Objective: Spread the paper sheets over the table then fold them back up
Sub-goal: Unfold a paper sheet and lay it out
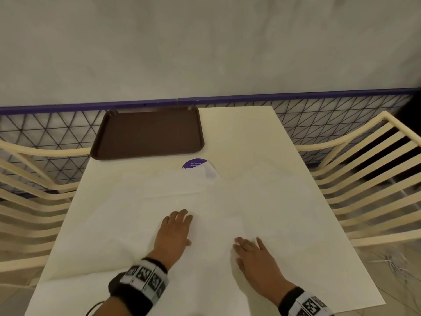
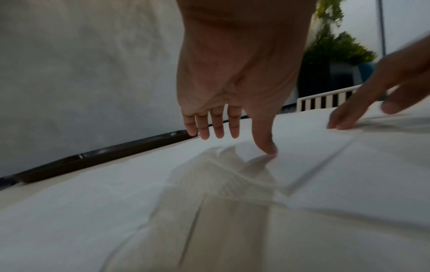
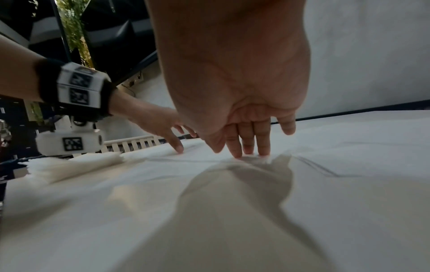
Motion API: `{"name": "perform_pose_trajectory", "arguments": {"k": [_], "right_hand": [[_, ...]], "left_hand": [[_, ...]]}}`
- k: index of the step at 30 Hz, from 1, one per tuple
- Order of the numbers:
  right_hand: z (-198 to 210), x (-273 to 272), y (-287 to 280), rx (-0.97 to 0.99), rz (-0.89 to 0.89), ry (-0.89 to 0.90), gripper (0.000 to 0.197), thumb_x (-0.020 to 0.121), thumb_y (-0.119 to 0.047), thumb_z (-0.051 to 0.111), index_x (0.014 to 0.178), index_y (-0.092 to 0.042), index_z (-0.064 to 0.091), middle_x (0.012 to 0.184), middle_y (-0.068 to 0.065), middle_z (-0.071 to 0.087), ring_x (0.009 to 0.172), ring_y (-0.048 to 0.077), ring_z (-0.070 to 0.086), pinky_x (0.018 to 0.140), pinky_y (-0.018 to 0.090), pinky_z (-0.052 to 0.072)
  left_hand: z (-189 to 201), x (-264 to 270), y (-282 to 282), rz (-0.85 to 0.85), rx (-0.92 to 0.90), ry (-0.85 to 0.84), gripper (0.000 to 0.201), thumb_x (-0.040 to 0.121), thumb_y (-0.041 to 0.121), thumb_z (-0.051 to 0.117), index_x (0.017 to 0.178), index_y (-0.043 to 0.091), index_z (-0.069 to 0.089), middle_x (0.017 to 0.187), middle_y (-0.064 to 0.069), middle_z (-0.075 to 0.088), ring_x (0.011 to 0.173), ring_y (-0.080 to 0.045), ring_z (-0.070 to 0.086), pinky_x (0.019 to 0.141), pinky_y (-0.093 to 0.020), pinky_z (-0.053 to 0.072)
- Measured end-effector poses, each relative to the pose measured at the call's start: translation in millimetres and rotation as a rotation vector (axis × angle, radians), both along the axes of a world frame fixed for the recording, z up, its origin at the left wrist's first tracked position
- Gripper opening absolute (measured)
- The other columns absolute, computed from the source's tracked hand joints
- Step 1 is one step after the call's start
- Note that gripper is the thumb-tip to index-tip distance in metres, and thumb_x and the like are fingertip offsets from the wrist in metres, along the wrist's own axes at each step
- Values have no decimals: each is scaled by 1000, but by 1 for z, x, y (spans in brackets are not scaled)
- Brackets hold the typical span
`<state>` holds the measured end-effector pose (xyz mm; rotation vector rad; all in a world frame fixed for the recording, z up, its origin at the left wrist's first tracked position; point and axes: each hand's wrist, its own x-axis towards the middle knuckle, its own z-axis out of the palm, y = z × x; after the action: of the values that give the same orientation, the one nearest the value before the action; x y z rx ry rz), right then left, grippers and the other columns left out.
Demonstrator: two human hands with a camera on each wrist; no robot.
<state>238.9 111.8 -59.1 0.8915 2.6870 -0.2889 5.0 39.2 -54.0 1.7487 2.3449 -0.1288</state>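
Thin white paper sheets (image 1: pixel 227 201) lie spread across the cream table (image 1: pixel 239 124), creased and overlapping; they also show in the left wrist view (image 2: pixel 302 165) and the right wrist view (image 3: pixel 232 211). My left hand (image 1: pixel 176 229) lies flat on the paper near the middle, fingers straight (image 2: pixel 218 128). My right hand (image 1: pixel 252 249) rests flat on the paper a little nearer and to the right, its fingertips (image 3: pixel 249 149) touching the sheet. Neither hand holds anything. One far paper corner (image 1: pixel 210 171) curls up over a purple round sticker (image 1: pixel 193 163).
A brown tray (image 1: pixel 148 133) sits at the table's far left corner. Cream slatted chairs (image 1: pixel 369 179) flank the table on both sides. A wire mesh fence (image 1: pixel 330 119) with a purple rail stands behind, before a grey wall. Shredded paper (image 1: pixel 391 263) lies on the floor at right.
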Motion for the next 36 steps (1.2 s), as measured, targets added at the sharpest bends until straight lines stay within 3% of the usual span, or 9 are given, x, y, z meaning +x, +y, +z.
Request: {"name": "perform_pose_trajectory", "arguments": {"k": [2,5,8,11,16,20,24,31,36], "right_hand": [[-1,-5,6,-5,-17,-19,29,51,-41,79,79,-33,72,94,-19,68,76,-2,65,79,31,55],[-5,-11,13,77,-50,25,40,36,-39,86,72,-32,71,84,-18,66,65,0,63,76,31,58],[12,-23,16,53,7,34,37,57,-32,82,91,-24,69,97,-5,63,83,13,64,92,43,51],[19,-37,21,41,-47,50,39,89,-18,51,128,-15,44,128,5,46,120,25,44,115,45,18],[34,-68,15,148,41,343,80,51,-19,85,122,-23,49,122,-2,58,120,25,54,100,51,36],[58,-97,9,17,134,356,15,74,-17,71,87,-22,65,82,-5,66,89,19,62,108,47,32],[80,-123,-3,-349,-66,379,13,82,-22,65,73,-14,61,69,0,56,68,18,51,60,28,34],[71,-185,-57,-1019,-332,351,19,75,-11,76,66,-2,62,57,5,66,50,14,60,53,27,54],[37,-207,-110,-1053,-356,140,24,78,-19,75,66,-8,57,53,7,60,40,8,56,49,21,53]], "left_hand": [[2,-3,15,43,-114,-20,78,75,37,73,138,12,35,139,-6,39,128,-27,37,102,-35,36],[4,-6,27,97,-199,-11,71,76,41,71,130,10,36,129,-7,44,121,-27,37,98,-35,35],[6,-8,24,153,-211,-100,65,76,41,71,129,16,43,128,-5,44,121,-26,37,100,-34,34],[8,-2,14,147,-37,-161,41,81,32,66,117,17,53,118,-2,49,110,-21,45,86,-26,33],[27,16,-17,164,389,-454,8,81,15,67,84,14,59,80,11,56,77,-13,56,64,-18,36],[56,11,-53,326,575,-696,24,77,5,71,70,23,58,63,9,62,59,-5,56,57,-15,41],[78,-31,-103,638,721,-717,24,70,14,79,66,29,60,64,9,66,65,3,59,57,-9,40],[75,-103,-202,1062,691,-793,5,78,18,73,77,18,68,73,3,69,68,-16,65,55,-25,47],[39,-125,-246,1127,478,-735,8,81,23,70,79,18,64,71,7,63,71,-16,61,57,-23,44]]}}
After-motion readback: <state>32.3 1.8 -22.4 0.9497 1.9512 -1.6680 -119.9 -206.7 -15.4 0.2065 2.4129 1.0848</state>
